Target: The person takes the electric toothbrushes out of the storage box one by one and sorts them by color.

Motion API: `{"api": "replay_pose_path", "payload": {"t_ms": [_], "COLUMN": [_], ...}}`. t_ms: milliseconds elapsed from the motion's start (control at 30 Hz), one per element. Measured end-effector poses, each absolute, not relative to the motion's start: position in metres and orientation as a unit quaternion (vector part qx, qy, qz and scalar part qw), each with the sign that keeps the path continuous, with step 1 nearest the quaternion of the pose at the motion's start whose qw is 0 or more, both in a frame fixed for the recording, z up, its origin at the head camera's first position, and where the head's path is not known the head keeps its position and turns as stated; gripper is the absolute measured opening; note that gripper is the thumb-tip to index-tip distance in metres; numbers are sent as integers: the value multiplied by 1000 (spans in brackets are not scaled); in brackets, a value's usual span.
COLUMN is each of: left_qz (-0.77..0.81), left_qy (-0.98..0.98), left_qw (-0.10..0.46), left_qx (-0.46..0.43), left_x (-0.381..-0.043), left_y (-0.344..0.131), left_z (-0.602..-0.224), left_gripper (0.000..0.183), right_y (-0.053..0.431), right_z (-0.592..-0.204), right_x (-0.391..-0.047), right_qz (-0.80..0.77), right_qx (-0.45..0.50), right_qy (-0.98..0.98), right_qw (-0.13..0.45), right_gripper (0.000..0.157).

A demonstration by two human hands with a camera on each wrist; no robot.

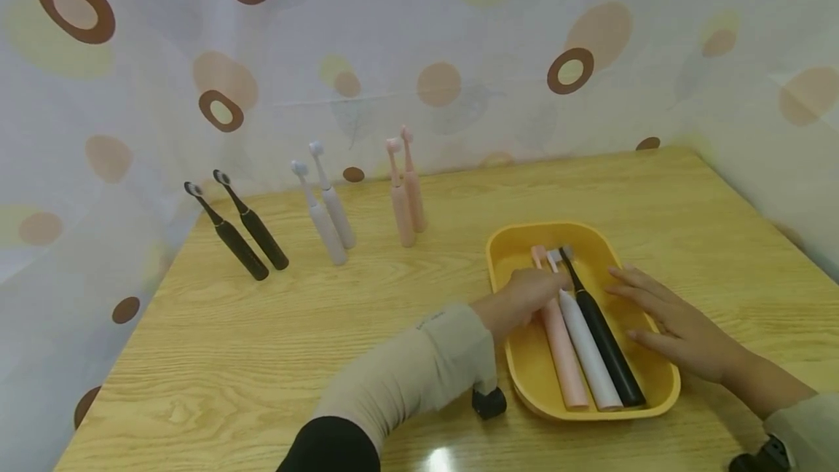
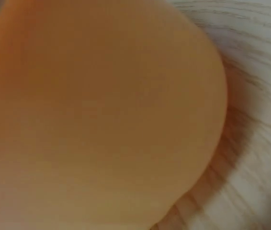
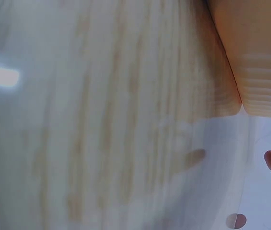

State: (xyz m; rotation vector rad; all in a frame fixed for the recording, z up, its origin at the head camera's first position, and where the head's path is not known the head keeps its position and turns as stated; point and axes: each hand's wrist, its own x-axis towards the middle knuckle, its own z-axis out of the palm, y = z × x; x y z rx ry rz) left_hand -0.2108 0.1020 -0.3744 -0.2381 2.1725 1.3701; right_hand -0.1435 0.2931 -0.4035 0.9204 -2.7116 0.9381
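Slim pink plastic toothbrush runs bodyward from under the nearer left hand (can't tell its grip), right hand fingers spread, empty.

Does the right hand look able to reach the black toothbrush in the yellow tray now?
Probably yes: the right hand is at the right side of the yellow tray, the black toothbrush lies nearest that side, and the left hand leaves the black handle uncovered.
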Motion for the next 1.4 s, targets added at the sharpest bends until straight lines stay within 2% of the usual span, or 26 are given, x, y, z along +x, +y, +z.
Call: {"api": "replay_pose_path", "payload": {"t_ms": [200, 600, 800, 967, 1100, 1300, 1400], "left_qz": [482, 514, 509, 550, 587, 610, 609], "left_qy": [834, 828, 831, 803, 773, 741, 732], "left_qw": [267, 222, 224, 219, 224, 256, 275], "left_qx": [-40, -20, 13, 72, 88, 114, 132], "left_x": [-208, -206, -205, -206, -205, -204, -204], "left_y": [100, 102, 100, 96, 96, 93, 90], "left_z": [-378, -388, -388, -388, -387, -385, -384], "left_gripper": [39, 34, 38, 48, 60, 83, 89], "right_y": [292, 292, 293, 294, 293, 292, 293], "right_z": [-403, -403, -403, -404, -404, -404, -404], "right_x": [-142, -143, -144, -144, -144, -143, -143], "right_qz": [313, 299, 292, 291, 292, 294, 299], "right_qx": [303, 305, 312, 313, 312, 310, 308], "right_qy": [-898, -901, -900, -901, -900, -901, -900], "right_qw": [62, 73, 79, 80, 81, 79, 73], "right_gripper": [51, 50, 50, 51, 51, 51, 51]}}
